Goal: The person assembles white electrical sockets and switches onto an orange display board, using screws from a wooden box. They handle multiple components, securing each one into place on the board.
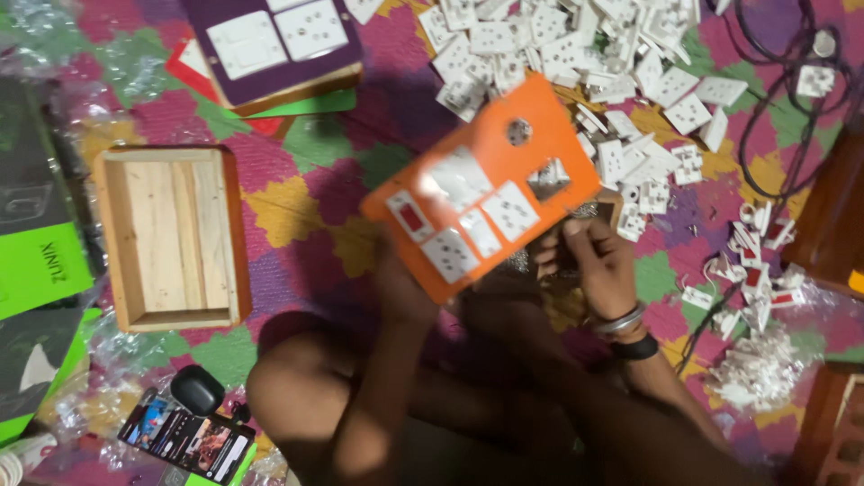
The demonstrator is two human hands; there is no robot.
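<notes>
An orange switch-board panel (490, 148) with several white sockets and switches fitted, plus a round hole and a square cutout, is held tilted over my lap. My left hand (400, 288) grips its lower left edge from below and is mostly hidden behind it. At the panel's lower right edge my right hand (598, 261), with a bangle and a black band at the wrist, has its fingers curled on something small behind the panel; what it is I cannot tell.
A pile of white sockets (576, 45) lies at the top. An open wooden box (171, 236) sits at left, a purple panel (270, 40) at top left. Red-and-white switches (751, 261), black wires (774, 99), a phone (184, 438), and wooden frames (832, 198) are on the patterned mat.
</notes>
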